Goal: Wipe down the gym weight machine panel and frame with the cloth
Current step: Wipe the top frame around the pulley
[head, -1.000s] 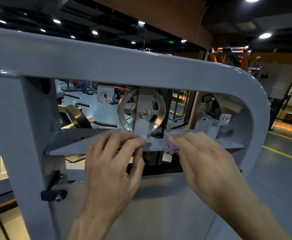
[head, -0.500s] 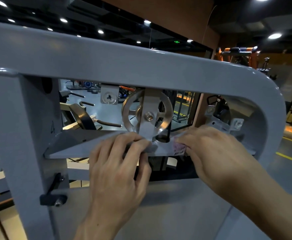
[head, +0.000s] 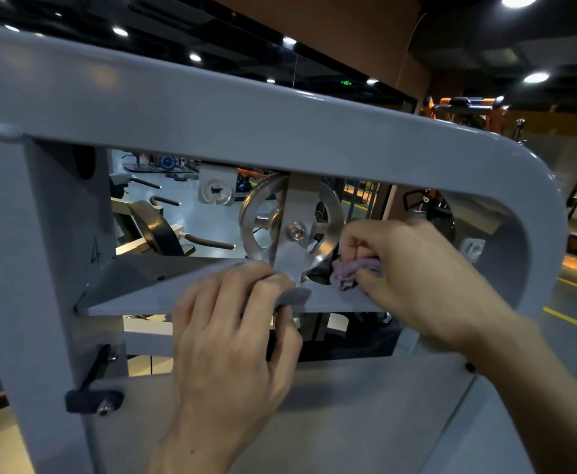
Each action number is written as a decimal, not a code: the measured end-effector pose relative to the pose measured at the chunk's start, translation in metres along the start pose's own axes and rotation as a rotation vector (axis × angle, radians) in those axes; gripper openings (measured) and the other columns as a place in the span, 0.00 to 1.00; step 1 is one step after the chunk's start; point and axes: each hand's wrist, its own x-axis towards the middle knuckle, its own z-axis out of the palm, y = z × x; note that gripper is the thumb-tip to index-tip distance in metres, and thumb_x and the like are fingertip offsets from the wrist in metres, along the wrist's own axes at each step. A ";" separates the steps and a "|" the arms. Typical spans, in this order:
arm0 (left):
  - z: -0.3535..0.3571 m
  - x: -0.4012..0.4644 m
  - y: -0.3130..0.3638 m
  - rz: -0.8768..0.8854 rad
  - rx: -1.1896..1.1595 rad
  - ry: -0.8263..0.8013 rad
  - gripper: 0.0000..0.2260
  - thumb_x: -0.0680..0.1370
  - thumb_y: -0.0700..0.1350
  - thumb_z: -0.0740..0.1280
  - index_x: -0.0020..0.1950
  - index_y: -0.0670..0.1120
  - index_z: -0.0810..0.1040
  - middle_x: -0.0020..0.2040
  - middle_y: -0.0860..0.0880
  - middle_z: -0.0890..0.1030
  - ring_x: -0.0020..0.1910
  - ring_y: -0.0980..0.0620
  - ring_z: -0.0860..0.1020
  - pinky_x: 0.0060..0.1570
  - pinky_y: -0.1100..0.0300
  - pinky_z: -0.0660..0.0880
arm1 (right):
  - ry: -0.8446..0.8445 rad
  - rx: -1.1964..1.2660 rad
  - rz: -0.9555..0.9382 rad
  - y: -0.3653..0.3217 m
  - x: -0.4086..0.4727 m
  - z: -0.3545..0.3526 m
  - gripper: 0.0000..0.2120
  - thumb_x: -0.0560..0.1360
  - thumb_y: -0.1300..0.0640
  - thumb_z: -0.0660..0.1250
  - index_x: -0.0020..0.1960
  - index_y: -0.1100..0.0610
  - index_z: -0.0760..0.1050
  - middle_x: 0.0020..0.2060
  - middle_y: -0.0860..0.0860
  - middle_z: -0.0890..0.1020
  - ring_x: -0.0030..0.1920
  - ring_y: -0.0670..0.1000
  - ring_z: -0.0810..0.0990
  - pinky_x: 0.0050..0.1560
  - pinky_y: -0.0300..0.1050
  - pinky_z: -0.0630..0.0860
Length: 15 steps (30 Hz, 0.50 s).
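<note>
Now, the scene: a grey gym weight machine seen from close, with both hands at the opening under its top bar.
Frame: the frame (head: 280,107) is pale grey painted metal, a wide top bar that bends down in a round corner at the right side.
Shelf: a flat grey plate (head: 136,299) crosses the opening, from the left post to the right side of the frame.
Pulley: a shiny silver pulley (head: 290,224) stands above the middle of the plate, behind a grey bracket with one bolt.
Panel: a plain grey panel (head: 366,405) fills the lower part, below the plate.
Cloth: the cloth (head: 350,271) is small, lilac and crumpled, lying on the plate just right of the pulley.
Right hand: the right hand (head: 413,268) pinches the cloth with curled fingers.
Left hand: the left hand (head: 232,330) curls its fingers over the front edge of the plate, thumb below.
Latch: a dark latch (head: 93,400) sits at the panel's left edge.
</note>
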 end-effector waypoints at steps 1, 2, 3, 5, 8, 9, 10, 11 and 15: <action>0.000 0.000 0.000 0.004 0.003 0.000 0.10 0.76 0.46 0.65 0.55 0.48 0.82 0.56 0.50 0.81 0.54 0.47 0.76 0.57 0.54 0.64 | 0.019 0.028 0.016 0.002 0.005 0.005 0.12 0.74 0.66 0.69 0.44 0.49 0.76 0.36 0.43 0.79 0.41 0.43 0.77 0.39 0.40 0.76; 0.000 0.000 -0.001 0.007 0.006 0.002 0.10 0.76 0.46 0.65 0.55 0.48 0.82 0.56 0.50 0.81 0.54 0.47 0.76 0.57 0.55 0.64 | 0.036 0.064 0.046 0.005 0.008 0.010 0.10 0.74 0.65 0.69 0.45 0.49 0.77 0.38 0.42 0.81 0.44 0.46 0.79 0.44 0.43 0.77; 0.000 0.000 -0.001 0.008 0.011 0.003 0.10 0.76 0.46 0.65 0.55 0.47 0.82 0.55 0.50 0.81 0.54 0.47 0.76 0.57 0.55 0.63 | 0.047 0.101 0.074 0.009 0.010 0.015 0.09 0.75 0.64 0.69 0.45 0.50 0.78 0.40 0.43 0.83 0.46 0.47 0.80 0.47 0.44 0.78; 0.000 -0.001 -0.001 0.010 0.015 0.001 0.10 0.76 0.46 0.65 0.55 0.47 0.82 0.55 0.50 0.81 0.53 0.47 0.76 0.58 0.55 0.63 | 0.037 0.142 0.082 0.013 0.008 0.016 0.08 0.75 0.64 0.69 0.45 0.51 0.77 0.40 0.45 0.85 0.45 0.46 0.82 0.49 0.42 0.78; 0.001 -0.001 -0.002 0.009 0.017 -0.005 0.10 0.77 0.46 0.65 0.55 0.48 0.82 0.55 0.50 0.81 0.54 0.47 0.76 0.59 0.56 0.62 | -0.079 0.129 0.004 0.011 -0.001 -0.005 0.12 0.75 0.66 0.70 0.45 0.48 0.75 0.37 0.48 0.84 0.40 0.48 0.81 0.44 0.35 0.75; 0.001 -0.001 -0.001 0.008 0.019 -0.009 0.10 0.77 0.46 0.65 0.55 0.48 0.82 0.55 0.50 0.81 0.54 0.47 0.76 0.59 0.56 0.62 | -0.111 0.124 -0.010 0.011 -0.003 -0.011 0.13 0.75 0.66 0.70 0.45 0.48 0.74 0.35 0.46 0.82 0.38 0.49 0.80 0.43 0.33 0.74; 0.001 -0.001 -0.001 0.007 0.021 -0.009 0.10 0.77 0.46 0.65 0.55 0.48 0.81 0.55 0.50 0.80 0.54 0.47 0.76 0.59 0.56 0.62 | -0.115 0.120 -0.018 0.010 -0.004 -0.015 0.13 0.75 0.65 0.70 0.45 0.47 0.74 0.33 0.45 0.81 0.36 0.48 0.78 0.43 0.30 0.73; 0.001 -0.001 -0.001 0.007 0.022 -0.009 0.10 0.77 0.46 0.65 0.55 0.48 0.81 0.55 0.50 0.80 0.54 0.47 0.76 0.59 0.56 0.62 | -0.099 0.106 -0.021 0.010 -0.002 -0.013 0.13 0.75 0.65 0.70 0.45 0.47 0.74 0.32 0.44 0.80 0.36 0.48 0.78 0.43 0.27 0.71; 0.000 0.000 0.000 0.010 0.022 -0.006 0.10 0.77 0.46 0.65 0.56 0.48 0.81 0.55 0.50 0.80 0.55 0.48 0.75 0.60 0.57 0.61 | -0.062 0.036 0.069 0.011 0.014 0.005 0.08 0.78 0.61 0.68 0.46 0.48 0.76 0.43 0.44 0.81 0.46 0.46 0.78 0.48 0.40 0.77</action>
